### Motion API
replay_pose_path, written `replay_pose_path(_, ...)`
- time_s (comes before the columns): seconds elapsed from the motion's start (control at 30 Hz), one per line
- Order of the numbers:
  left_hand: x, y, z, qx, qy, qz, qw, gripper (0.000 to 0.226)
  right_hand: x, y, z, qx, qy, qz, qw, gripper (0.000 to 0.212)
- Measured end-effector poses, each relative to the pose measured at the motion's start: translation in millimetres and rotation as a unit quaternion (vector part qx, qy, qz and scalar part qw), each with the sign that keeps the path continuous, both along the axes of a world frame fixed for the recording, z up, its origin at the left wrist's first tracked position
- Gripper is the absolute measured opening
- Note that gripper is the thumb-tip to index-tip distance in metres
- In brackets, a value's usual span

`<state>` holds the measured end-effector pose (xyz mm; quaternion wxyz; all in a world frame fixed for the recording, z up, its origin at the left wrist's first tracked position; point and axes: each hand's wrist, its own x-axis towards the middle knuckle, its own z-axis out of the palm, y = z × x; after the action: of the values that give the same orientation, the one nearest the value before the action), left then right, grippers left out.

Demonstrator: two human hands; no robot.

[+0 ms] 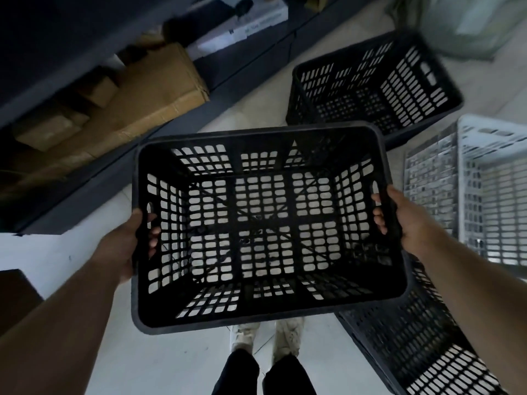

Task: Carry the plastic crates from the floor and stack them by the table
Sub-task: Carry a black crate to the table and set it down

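I hold a black slotted plastic crate [256, 315] level in the air above the pale floor, open side up and empty. My left hand [125, 246] grips its left rim with fingers through the handle slot. My right hand [405, 220] grips the right rim the same way. A second black crate [373, 89] stands on the floor ahead to the right. A white crate [484, 189] sits on the floor at the right. Another black crate [419, 343] lies below my right forearm, partly hidden by the held crate.
Dark shelving [85, 172] runs along the left, with cardboard boxes [148, 89] on its lower shelf and a white box [242, 29] farther back. My feet in pale shoes [265, 337] stand under the held crate. A greenish bag [462, 24] lies at the top right.
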<state>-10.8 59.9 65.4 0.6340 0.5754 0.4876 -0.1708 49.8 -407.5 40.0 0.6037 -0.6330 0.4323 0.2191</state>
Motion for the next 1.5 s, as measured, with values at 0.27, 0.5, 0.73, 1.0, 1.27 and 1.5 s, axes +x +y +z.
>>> replay_pose_path(0.27, -1, -9, 157, 0.018, -0.095, -0.020, 0.995, 0.027, -36, -14, 171, -0.013, -0.048, -0.054, 0.997, 0.039)
replay_pose_path(0.5, -7, -34, 286, 0.006, -0.155, -0.091, 0.984, 0.026, -101, -30, 300, -0.050, -0.112, -0.119, 0.985, 0.031)
replay_pose_path(0.73, -20, -56, 359, -0.052, -0.175, -0.178, 0.967, 0.024, -192, -43, 381, -0.082, -0.148, -0.206, 0.964, 0.029)
replay_pose_path(1.0, -33, -112, 405, -0.074, -0.185, -0.328, 0.923, 0.021, -338, -38, 431, -0.141, -0.146, -0.348, 0.915, 0.029)
replay_pose_path(1.27, -83, -221, 434, -0.115, -0.176, -0.487, 0.848, 0.022, -514, -40, 455, -0.153, -0.122, -0.524, 0.829, 0.027)
replay_pose_path(1.5, -186, -347, 445, -0.132, -0.164, -0.578, 0.789, 0.021, -676, -62, 460, -0.158, -0.116, -0.637, 0.745, 0.021)
